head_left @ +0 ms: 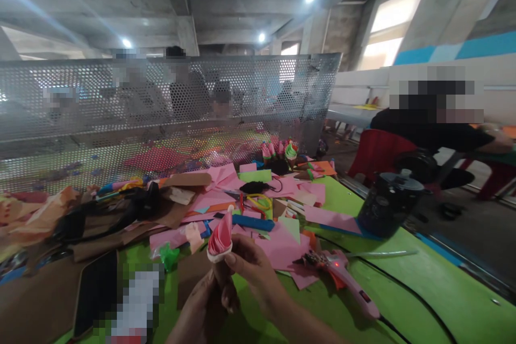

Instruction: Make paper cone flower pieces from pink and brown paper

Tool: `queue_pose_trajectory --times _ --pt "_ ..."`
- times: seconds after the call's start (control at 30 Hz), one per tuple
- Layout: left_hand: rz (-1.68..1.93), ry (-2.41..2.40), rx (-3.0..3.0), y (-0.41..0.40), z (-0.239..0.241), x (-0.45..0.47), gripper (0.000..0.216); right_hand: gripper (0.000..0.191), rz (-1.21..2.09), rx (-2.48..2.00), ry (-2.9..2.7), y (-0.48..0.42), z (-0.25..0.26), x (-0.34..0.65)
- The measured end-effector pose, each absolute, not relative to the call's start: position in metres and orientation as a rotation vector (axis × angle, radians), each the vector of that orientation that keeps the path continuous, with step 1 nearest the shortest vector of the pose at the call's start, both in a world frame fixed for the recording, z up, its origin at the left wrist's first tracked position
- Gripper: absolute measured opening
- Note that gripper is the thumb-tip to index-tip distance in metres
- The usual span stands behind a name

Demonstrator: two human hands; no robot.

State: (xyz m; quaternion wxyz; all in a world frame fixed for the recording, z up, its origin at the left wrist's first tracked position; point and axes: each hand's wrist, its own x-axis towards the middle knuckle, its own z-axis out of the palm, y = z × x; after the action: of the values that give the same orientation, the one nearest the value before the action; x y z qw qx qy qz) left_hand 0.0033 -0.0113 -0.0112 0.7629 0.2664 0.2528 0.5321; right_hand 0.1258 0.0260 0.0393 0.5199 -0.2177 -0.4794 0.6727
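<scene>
A small paper ice cream cone (pixel 220 242) with layered pink swirls and a white rim stands upright in front of me. My left hand (pixel 205 293) is closed around its lower brown part, mostly covering it. From the right, my right hand (pixel 253 266) pinches the rim between thumb and fingers. A pink hot glue gun (pixel 357 287) lies to the right with its red light on and a clear glue stick (pixel 393 253) beside it. Pink paper (pixel 278 244) is spread just beyond my hands.
A dark phone (pixel 97 293) lies at the left on brown card. Beyond are a blue strip-like tool (pixel 253 222), paper scraps and several finished cones (pixel 290 153). A dark lidded pot (pixel 389 204) stands at the right edge. A perforated metal screen (pixel 242 86) borders the back; a person sits at right.
</scene>
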Motion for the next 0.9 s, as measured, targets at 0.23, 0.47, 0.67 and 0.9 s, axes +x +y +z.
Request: queue_pose_trajectory --times 0.23,0.47,0.67,0.9 --pt "1.181 0.591 0.676 -0.011 -0.01 0.003 0.045 0.037 1.689 -0.455 -1.147 0.024 0.038 0.126" --pt "1.255 0.589 0.703 -0.004 -0.023 0.004 0.037 0.032 1.683 -0.505 -1.091 0.024 0.033 0.124" --pt "1.267 0.581 0.679 -0.003 -0.024 0.006 0.036 0.042 1.672 -0.508 -1.137 0.026 0.031 0.125" --pt "1.277 0.645 0.647 -0.004 -0.02 0.006 0.033 0.033 1.634 -0.589 -1.168 0.027 0.029 0.127"
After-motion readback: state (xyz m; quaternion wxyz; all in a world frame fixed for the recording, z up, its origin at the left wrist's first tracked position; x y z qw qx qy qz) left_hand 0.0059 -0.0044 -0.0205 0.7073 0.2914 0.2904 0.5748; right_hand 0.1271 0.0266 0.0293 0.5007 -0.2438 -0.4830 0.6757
